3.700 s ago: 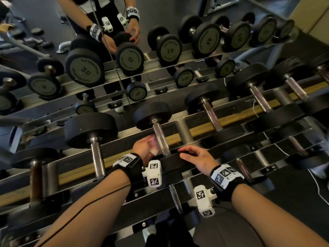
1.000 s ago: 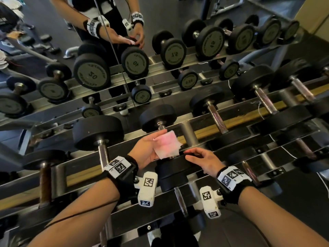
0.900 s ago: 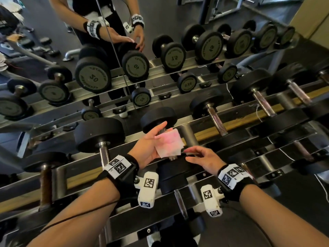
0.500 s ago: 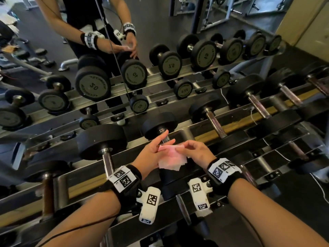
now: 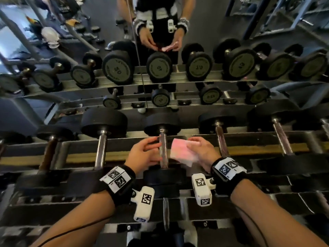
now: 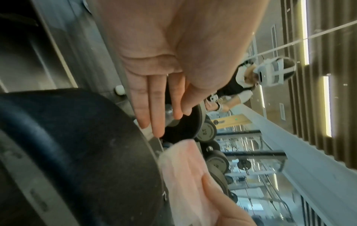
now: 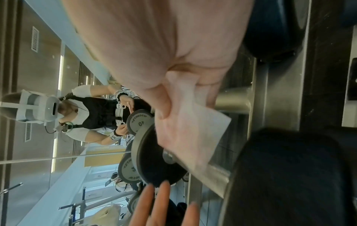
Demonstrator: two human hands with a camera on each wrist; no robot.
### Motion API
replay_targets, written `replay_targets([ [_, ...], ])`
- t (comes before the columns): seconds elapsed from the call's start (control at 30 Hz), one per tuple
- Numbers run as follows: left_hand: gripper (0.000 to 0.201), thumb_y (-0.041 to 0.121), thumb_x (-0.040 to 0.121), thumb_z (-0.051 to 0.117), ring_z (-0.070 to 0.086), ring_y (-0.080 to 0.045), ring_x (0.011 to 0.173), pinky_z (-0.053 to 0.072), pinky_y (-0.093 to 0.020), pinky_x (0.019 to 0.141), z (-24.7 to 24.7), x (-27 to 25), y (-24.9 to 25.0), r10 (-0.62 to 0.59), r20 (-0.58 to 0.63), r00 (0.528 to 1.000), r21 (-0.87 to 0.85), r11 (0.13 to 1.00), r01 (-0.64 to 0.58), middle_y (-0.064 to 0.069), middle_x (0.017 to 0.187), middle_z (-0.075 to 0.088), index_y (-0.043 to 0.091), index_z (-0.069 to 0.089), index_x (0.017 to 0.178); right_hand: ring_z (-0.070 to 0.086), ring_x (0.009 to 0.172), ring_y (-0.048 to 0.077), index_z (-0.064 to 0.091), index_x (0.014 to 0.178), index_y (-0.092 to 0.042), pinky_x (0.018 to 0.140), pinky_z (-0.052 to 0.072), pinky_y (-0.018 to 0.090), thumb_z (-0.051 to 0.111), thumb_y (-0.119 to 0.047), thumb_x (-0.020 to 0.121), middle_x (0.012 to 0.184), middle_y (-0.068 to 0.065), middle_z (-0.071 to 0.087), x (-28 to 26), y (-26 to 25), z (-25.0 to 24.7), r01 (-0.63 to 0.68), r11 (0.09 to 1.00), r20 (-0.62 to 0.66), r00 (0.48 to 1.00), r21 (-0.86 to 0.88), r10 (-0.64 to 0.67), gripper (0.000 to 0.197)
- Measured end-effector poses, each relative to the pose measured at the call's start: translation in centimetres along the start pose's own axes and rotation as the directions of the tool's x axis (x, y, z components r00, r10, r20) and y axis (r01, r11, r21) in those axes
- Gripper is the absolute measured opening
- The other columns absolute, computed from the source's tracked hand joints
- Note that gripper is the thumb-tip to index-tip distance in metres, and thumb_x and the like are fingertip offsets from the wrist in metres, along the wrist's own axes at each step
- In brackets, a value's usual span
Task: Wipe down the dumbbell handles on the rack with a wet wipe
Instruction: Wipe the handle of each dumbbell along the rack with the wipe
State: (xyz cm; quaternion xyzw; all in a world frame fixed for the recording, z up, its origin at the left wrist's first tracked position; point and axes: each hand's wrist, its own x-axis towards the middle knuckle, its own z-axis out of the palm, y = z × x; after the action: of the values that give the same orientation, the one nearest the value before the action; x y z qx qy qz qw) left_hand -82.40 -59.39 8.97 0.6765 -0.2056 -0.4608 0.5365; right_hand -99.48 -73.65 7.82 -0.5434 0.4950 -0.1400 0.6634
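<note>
So the wet wipe (image 5: 183, 151) is in the right hand (image 5: 203, 152), pinched between thumb and curled fingers (image 7: 210, 91), hanging just to the right of the middle dumbbell's chrome handle (image 5: 163, 148). The left hand (image 5: 144, 154) sits on the other side of that handle, fingers (image 6: 152, 107) straight and pressed together, holding nothing; can't tell if they actually touch the bar. That dumbbell lies across the rails of the rack (image 5: 249, 139) with more dumbbells either side, and a mirror (image 5: 204, 18) behind shows the person's hands.
</note>
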Motion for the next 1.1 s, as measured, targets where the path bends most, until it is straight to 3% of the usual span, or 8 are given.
replay_targets([
  [0.17,0.035,-0.005,0.094,0.060,0.066,-0.005,0.107,0.048,-0.027,0.105,0.1,-1.8,-1.8,0.102,-0.130,0.986,0.162,0.984,-0.080,0.001,0.114,0.072,0.021,0.067,0.117,0.066,0.105,0.031,0.073,0.113,-0.015,0.094,0.054,0.045,0.060,-0.009,0.094,0.117,0.013,0.069,3.2,0.1,-0.2,-0.089,0.993,0.036,0.996,0.078,0.087,0.023],
  [0.3,0.029,0.007,0.090,0.071,0.066,-0.011,0.112,0.049,-0.026,0.103,0.2,-3.4,-3.7,0.039,-0.190,0.981,0.176,0.984,-0.005,0.001,0.115,0.073,0.026,0.072,0.112,0.060,0.118,0.029,0.063,0.128,-0.008,0.103,0.046,0.040,0.057,-0.017,0.097,0.133,0.014,0.061,4.8,0.7,2.6,-0.048,0.992,0.149,0.987,-0.119,0.066,0.032],
  [0.43,0.036,0.010,0.085,0.077,0.068,-0.008,0.106,0.052,-0.013,0.086,0.1,-4.2,-4.7,-0.014,-0.215,0.976,0.121,0.992,0.041,-0.005,0.116,0.073,0.023,0.069,0.118,0.062,0.113,0.033,0.058,0.130,0.000,0.096,0.050,0.039,0.055,-0.020,0.099,0.133,0.021,0.059,6.0,0.6,4.4,-0.141,0.987,0.206,0.966,-0.080,0.155,0.036],
  [0.57,0.041,0.017,0.080,0.082,0.065,-0.008,0.114,0.049,-0.031,0.106,-0.2,-4.5,-5.1,-0.043,-0.198,0.979,0.150,0.986,0.074,0.003,0.118,0.072,0.031,0.070,0.117,0.059,0.118,0.034,0.058,0.128,-0.003,0.106,0.044,0.048,0.047,-0.012,0.103,0.127,0.016,0.062,6.5,0.1,5.0,-0.203,0.976,0.188,0.964,0.076,0.186,0.029],
  [0.67,0.037,0.019,0.079,0.083,0.065,-0.006,0.113,0.043,-0.037,0.112,-0.2,-4.4,-5.5,-0.058,-0.221,0.974,0.141,0.986,0.090,0.004,0.115,0.073,0.031,0.072,0.111,0.064,0.102,0.022,0.056,0.134,-0.006,0.099,0.048,0.039,0.041,-0.006,0.103,0.111,0.004,0.065,5.1,0.5,5.0,-0.183,0.975,0.264,0.954,0.129,0.144,0.034],
  [0.87,0.043,0.030,0.069,0.087,0.067,-0.008,0.111,0.046,-0.040,0.110,-0.5,-4.2,-5.7,-0.074,-0.199,0.977,0.126,0.987,0.100,0.009,0.112,0.075,0.030,0.073,0.110,0.058,0.111,0.017,0.059,0.134,-0.015,0.111,0.041,0.041,0.044,-0.009,0.103,0.121,0.002,0.063,3.7,2.0,4.0,0.028,0.993,0.311,0.951,-0.112,0.008,0.035],
  [1.0,0.044,0.034,0.067,0.087,0.068,-0.002,0.106,0.048,-0.037,0.108,-0.9,-3.9,-5.5,-0.106,-0.164,0.981,0.152,0.980,0.131,0.015,0.108,0.075,0.033,0.073,0.108,0.061,0.106,0.020,0.072,0.107,-0.026,0.107,0.043,0.036,0.051,-0.028,0.101,0.099,-0.002,0.066,4.1,0.4,4.7,0.051,0.990,0.256,0.967,-0.135,-0.014,0.022],
  [1.1,0.044,0.033,0.069,0.087,0.069,-0.004,0.106,0.049,-0.038,0.107,-1.2,-3.7,-5.3,-0.118,-0.151,0.981,0.174,0.974,0.144,0.013,0.108,0.076,0.031,0.072,0.110,0.059,0.114,0.021,0.062,0.131,-0.024,0.108,0.041,0.036,0.048,-0.026,0.103,0.116,0.001,0.066,3.9,1.1,4.9,0.132,0.971,0.310,0.948,-0.198,-0.065,0.031],
])
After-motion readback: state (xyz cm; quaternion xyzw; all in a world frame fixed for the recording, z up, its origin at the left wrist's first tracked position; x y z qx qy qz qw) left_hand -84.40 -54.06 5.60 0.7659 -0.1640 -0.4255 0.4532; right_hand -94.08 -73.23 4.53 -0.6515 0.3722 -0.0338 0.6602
